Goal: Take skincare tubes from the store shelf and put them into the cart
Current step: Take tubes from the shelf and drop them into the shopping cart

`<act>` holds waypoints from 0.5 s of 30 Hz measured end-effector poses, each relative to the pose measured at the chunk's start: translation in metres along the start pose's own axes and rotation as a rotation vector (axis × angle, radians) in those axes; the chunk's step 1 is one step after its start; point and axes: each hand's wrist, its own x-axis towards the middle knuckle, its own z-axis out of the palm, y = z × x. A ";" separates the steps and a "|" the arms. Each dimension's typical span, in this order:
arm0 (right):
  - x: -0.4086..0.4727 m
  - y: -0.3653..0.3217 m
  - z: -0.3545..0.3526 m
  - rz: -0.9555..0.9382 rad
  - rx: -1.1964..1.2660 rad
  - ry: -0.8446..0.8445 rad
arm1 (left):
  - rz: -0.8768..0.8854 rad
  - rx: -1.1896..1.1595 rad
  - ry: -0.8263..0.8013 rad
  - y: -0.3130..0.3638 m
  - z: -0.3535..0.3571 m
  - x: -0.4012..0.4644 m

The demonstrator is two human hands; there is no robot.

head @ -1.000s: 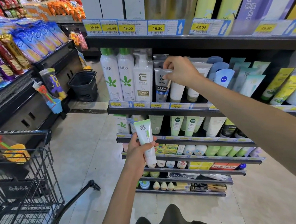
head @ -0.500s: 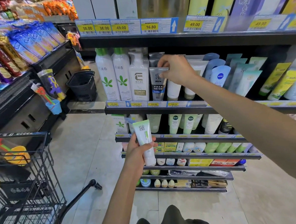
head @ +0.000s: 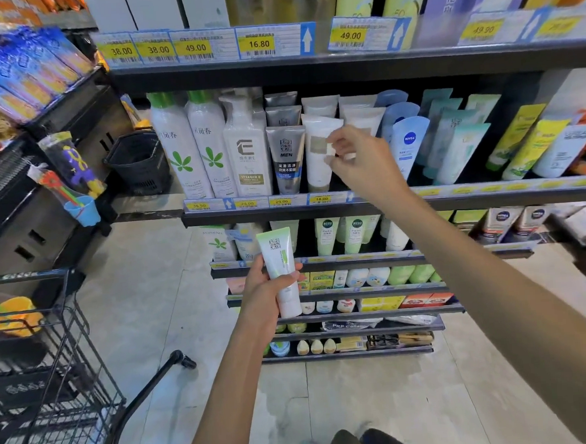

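Note:
My left hand (head: 259, 297) grips a white tube with a green stripe (head: 281, 268) upright in front of the lower shelves. My right hand (head: 367, 164) reaches to the middle shelf (head: 462, 202), where thumb and forefinger pinch the right edge of a white tube (head: 317, 167). That tube stands beside a grey MEN tube (head: 286, 158). The black wire cart (head: 57, 342) stands at the lower left with orange and dark items inside.
Tall white bottles (head: 181, 149) and a pump bottle (head: 247, 149) stand left of the tubes; blue and green tubes (head: 408, 142) stand to the right. A black basket (head: 137, 162) sits on the floor by the snack rack (head: 19, 84). Lower shelves jut forward.
My right hand has moved right and down from the top of the grey MEN tube to the white tube beside it. The left hand still holds its tube.

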 end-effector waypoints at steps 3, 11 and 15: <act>-0.034 0.017 -0.006 0.095 0.074 -0.015 | -0.010 -0.005 -0.020 -0.003 0.009 0.002; -0.119 0.083 -0.025 0.274 0.120 -0.064 | -0.042 0.056 -0.045 -0.019 0.047 0.001; -0.150 0.115 -0.051 0.327 0.132 -0.053 | -0.040 0.076 -0.085 -0.030 0.085 -0.008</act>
